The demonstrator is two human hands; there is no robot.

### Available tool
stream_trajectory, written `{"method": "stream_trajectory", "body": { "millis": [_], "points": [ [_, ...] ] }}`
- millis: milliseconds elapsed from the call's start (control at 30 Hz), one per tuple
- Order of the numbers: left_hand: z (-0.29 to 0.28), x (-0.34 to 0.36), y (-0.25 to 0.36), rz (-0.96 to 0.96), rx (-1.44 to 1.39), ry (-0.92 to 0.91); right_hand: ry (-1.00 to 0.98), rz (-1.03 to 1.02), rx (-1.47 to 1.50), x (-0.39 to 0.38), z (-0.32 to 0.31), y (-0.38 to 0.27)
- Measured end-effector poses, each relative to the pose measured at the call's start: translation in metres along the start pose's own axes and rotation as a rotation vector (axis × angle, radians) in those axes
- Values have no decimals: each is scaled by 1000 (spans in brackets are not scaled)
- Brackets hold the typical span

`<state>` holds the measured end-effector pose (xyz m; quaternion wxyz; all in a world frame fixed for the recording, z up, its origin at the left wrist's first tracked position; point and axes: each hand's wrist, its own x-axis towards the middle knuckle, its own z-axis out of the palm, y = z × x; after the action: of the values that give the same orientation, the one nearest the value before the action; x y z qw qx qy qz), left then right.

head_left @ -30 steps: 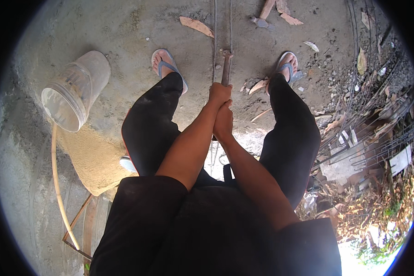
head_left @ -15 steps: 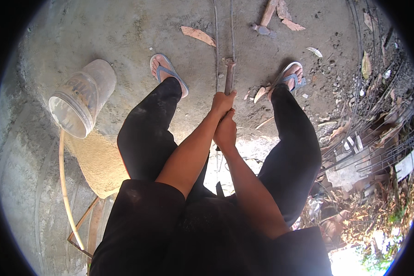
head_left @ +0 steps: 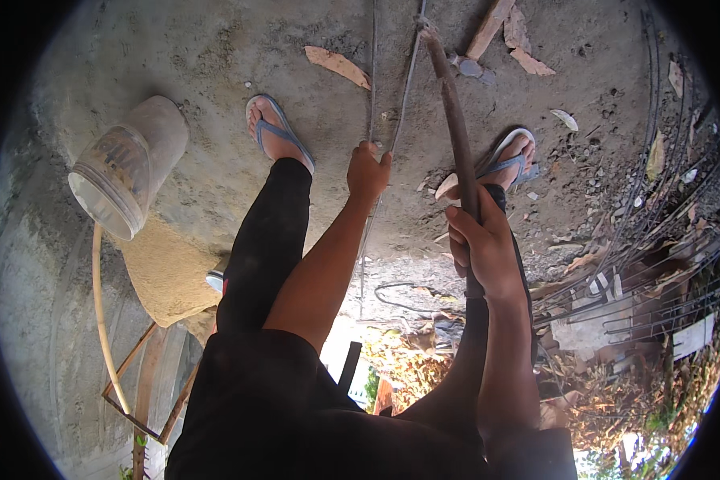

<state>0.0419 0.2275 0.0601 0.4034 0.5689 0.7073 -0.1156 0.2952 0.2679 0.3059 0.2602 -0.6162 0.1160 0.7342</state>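
Note:
My left hand is closed on thin steel rods at floor level between my sandalled feet. The left rod runs up straight from the hand; the right rod slants toward a long, rusty bar tool. That tool's jawed end touches or lies very close to the slanted rod near the top of the view. My right hand is wrapped round the tool's lower part, over my right leg, apart from my left hand.
A dusty plastic bucket lies on its side at left, beside a tan sheet and a pale pole. A hammer and wood scraps lie ahead. Tangled rods, debris and dry leaves crowd the right side.
My hands, earlier together on the tool, have separated. My left hand moved onto the rods, while my right moved rightward with the tool, whose head swung up. The right rod now slants.

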Motion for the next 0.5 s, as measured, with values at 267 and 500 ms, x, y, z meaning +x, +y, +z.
{"method": "stream_trajectory", "body": {
  "millis": [267, 500],
  "points": [
    [14, 52, 63, -164, 166, -234, 220, -58, -54, 9, -31, -19],
    [5, 63, 36, 101, 229, -385, 57, 46, 11, 5, -31, -19]
  ]
}}
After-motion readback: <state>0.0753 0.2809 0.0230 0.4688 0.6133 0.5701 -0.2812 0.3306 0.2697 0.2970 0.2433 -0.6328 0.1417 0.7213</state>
